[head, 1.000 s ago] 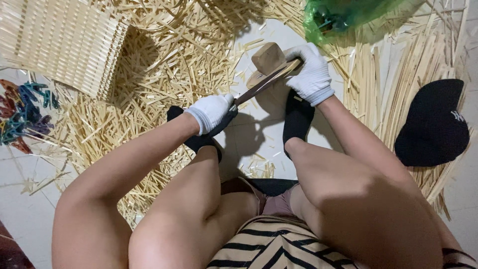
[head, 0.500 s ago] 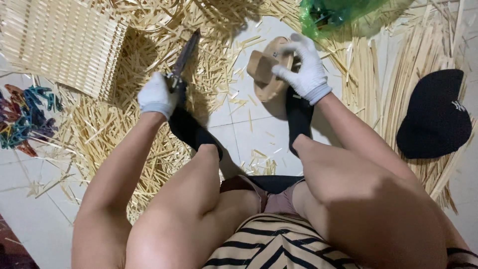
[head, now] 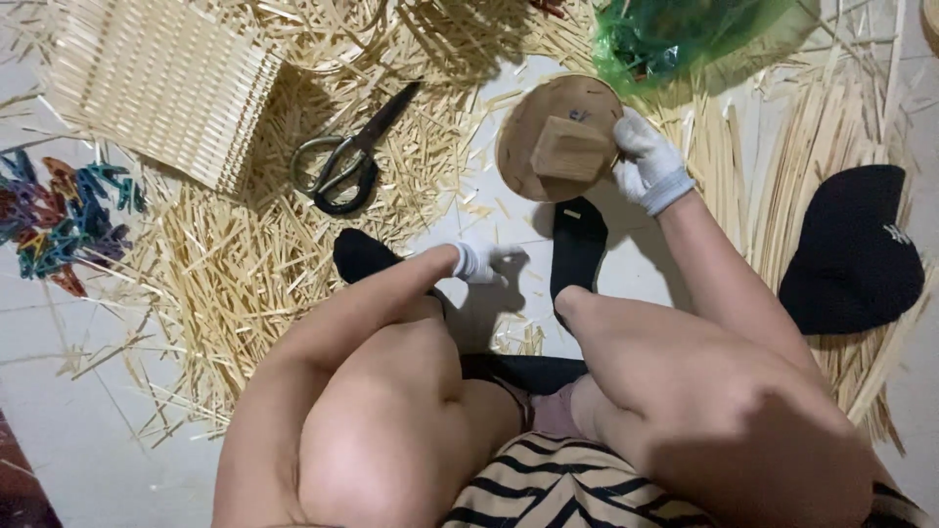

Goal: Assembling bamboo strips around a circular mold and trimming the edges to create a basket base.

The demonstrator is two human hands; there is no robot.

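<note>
My right hand [head: 648, 164], in a white glove, grips the edge of a round wooden disc [head: 523, 142] with a square wooden block on it, tilted up off the tiled floor. My left hand [head: 481, 262], also gloved, hangs low between my knees above the tiles; its fingers look loosely apart and nothing shows in them. A pair of black-handled scissors [head: 350, 156] lies on the straw strips to the left of the disc, away from both hands. My feet in black socks [head: 577, 240] rest below the disc.
A woven straw mat [head: 161, 83] lies at the top left. Loose straw strips [head: 235, 264] cover the floor around it. Coloured clips [head: 59, 215] sit at the far left, a black cap [head: 851, 254] at the right, a green plastic bag [head: 675, 34] at the top.
My left hand has put the scissors down on the straw and drawn back between my knees. My right hand has turned the wooden disc so its block side faces up.
</note>
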